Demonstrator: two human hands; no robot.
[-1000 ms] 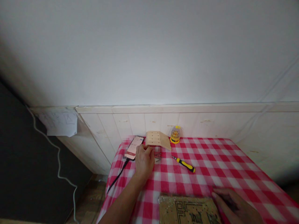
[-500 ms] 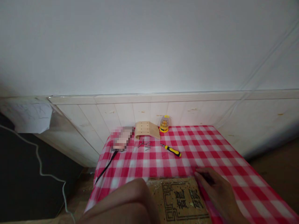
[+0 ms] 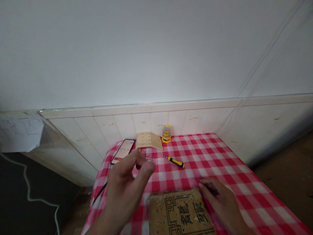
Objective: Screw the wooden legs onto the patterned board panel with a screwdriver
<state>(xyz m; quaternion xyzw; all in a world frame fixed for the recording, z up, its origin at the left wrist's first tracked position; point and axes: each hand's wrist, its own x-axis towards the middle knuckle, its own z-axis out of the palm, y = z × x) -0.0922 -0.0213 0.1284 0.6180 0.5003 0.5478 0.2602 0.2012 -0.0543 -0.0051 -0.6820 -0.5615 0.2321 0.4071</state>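
Note:
My left hand (image 3: 126, 182) is raised above the table, its thumb and index finger curled together in a pinch. Whatever they may hold is hidden. My right hand (image 3: 221, 197) rests by the right edge of a brown cardboard piece (image 3: 176, 215) with black printed characters and a line border. Its thumb and fingers are bent together; I cannot see anything between them. Beyond my left hand lie several metal screws (image 3: 149, 155), partly covered by it. A yellow and black screwdriver (image 3: 174, 161) lies to their right, its tip pointing back left.
A bent wooden piece (image 3: 148, 140) with several holes stands at the back, beside a clear and yellow bit holder (image 3: 166, 133). At left is a phone (image 3: 124, 150) with a dark strap (image 3: 99, 193). The red-and-white checked tablecloth (image 3: 220, 156) reaches the wall panelling (image 3: 122, 125).
My left hand has moved forward and left from over the cardboard, uncovering more of it. The right hand stays beside the cardboard. The view has shifted slightly.

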